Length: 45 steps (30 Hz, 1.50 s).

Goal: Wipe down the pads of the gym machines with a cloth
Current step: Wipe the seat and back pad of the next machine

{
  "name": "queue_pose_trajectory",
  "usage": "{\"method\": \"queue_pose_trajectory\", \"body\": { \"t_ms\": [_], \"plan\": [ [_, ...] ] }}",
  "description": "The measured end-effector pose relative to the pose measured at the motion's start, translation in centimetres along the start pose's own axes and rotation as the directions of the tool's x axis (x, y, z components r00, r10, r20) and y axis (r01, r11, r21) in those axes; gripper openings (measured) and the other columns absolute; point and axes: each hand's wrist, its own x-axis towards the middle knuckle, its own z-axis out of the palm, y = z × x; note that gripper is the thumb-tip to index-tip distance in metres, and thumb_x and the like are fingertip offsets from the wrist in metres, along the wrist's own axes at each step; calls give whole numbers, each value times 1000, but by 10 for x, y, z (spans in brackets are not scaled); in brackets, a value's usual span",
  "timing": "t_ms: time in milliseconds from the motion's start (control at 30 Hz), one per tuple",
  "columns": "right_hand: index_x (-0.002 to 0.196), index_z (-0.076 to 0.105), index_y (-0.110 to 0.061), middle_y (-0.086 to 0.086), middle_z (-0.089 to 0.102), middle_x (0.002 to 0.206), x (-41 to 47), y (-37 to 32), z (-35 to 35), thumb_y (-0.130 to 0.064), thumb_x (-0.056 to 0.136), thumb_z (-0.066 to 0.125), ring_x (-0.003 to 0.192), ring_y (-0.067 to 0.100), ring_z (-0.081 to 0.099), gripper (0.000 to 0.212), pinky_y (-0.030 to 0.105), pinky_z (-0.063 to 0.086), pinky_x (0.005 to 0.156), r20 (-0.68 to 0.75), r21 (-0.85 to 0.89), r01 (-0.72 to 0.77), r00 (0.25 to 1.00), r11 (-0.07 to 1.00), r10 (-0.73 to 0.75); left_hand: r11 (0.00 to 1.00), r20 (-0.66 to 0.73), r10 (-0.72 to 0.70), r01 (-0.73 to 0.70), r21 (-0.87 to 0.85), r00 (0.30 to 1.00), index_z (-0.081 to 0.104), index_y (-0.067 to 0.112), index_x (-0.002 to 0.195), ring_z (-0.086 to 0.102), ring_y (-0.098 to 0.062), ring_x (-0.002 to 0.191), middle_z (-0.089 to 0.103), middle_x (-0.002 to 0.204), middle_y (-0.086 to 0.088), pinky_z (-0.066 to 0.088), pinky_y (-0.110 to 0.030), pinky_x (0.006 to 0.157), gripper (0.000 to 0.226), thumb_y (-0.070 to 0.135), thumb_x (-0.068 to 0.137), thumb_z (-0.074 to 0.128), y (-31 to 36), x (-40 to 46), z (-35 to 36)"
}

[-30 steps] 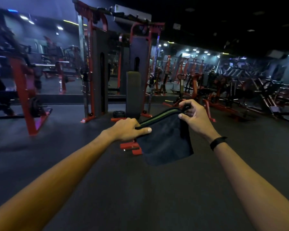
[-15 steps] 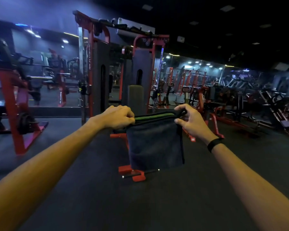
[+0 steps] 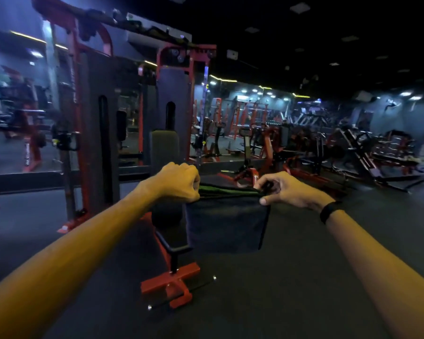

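A dark folded cloth [image 3: 227, 226] with a green stripe along its top edge hangs in front of me. My left hand [image 3: 179, 182] grips its top left corner in a fist. My right hand [image 3: 283, 189] pinches the top right corner; a black band sits on that wrist. Directly behind and below the cloth stands a red-framed bench, its dark seat pad [image 3: 168, 228] partly hidden by the cloth and its upright grey back pad [image 3: 164, 148] showing above my left hand.
A tall red cable machine [image 3: 83, 118] rises at the left behind the bench. The bench's red foot [image 3: 171, 282] stands on the dark rubber floor [image 3: 279, 302]. Several red and black machines [image 3: 353, 152] fill the right and back of the room.
I have come closer to the bench, which now looms larger below the cloth. Both hands keep hold of the cloth's top corners, stretched level between them.
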Motion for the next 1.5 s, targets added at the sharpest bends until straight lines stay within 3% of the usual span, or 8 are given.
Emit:
{"method": "queue_pose_trajectory", "body": {
  "t_ms": [167, 367, 500, 667, 867, 1200, 1367, 1500],
  "plan": [
    [92, 65, -17, 2, 64, 105, 43, 74, -18, -6, 84, 79, 98, 17, 59, 20, 23, 44, 75, -260, -126, -104, 963, 987, 68, 991, -52, 92, -97, -95, 994, 71, 16, 83, 57, -16, 72, 64, 78, 6, 37, -28, 63, 17, 31, 81, 64, -3, 102, 59],
    [89, 64, -23, -3, 65, 98, 97, 177, -62, -5, 84, 79, 95, 17, 60, 24, 32, 48, 82, -320, -87, -152, 940, 985, 117, 968, -248, 182, -217, -122, 951, 64, 19, 80, 50, -12, 63, 57, 66, 10, 33, -27, 56, 31, 39, 70, 42, -2, 229, 109],
    [96, 64, -17, -2, 65, 102, 149, 235, -108, -5, 86, 77, 96, 22, 63, 20, 18, 49, 73, -466, -173, -164, 882, 971, 66, 960, -243, 233, -263, -98, 942, 63, 18, 81, 57, -17, 70, 64, 76, 4, 42, -31, 60, 35, 43, 76, 40, 4, 332, 121],
    [100, 64, -17, 1, 66, 104, 212, 302, -187, -4, 85, 76, 97, 27, 64, 23, 32, 48, 85, -618, -220, -157, 786, 963, -13, 929, -322, 320, -361, -76, 891, 55, 22, 84, 53, -18, 71, 59, 77, 2, 33, -32, 58, 36, 51, 89, 36, 11, 452, 128],
    [105, 64, -12, 8, 68, 106, 299, 395, -216, -2, 87, 74, 95, 31, 64, 23, 33, 46, 79, -583, -258, -154, 812, 954, -26, 930, -295, 313, -355, -98, 903, 61, 22, 104, 51, -11, 87, 59, 97, 9, 30, -23, 64, 52, 69, 85, 52, -21, 575, 176],
    [114, 62, -9, 2, 64, 111, 459, 581, -277, -3, 89, 72, 100, 28, 62, 28, 36, 49, 85, -521, -297, -163, 853, 941, -16, 834, -214, 313, -375, -404, 925, 59, 24, 91, 50, -2, 73, 54, 82, 15, 39, -23, 65, 28, 32, 80, 84, -59, 816, 279],
    [115, 62, -8, 3, 62, 112, 529, 651, -349, -2, 89, 72, 102, 28, 62, 29, 38, 49, 85, -555, -317, -186, 832, 930, -23, 906, -226, 368, -403, -133, 902, 51, 29, 102, 48, -12, 94, 49, 101, 11, 38, -34, 74, 37, 56, 86, 70, -66, 959, 283],
    [112, 59, -15, 1, 61, 110, 560, 722, -389, -1, 88, 72, 107, 25, 60, 30, 40, 49, 92, -600, -291, -212, 800, 933, -5, 865, -296, 387, -455, -211, 873, 56, 22, 109, 46, -13, 95, 47, 105, 11, 37, -34, 74, 37, 46, 87, 73, -48, 1063, 309]
  ]
}}
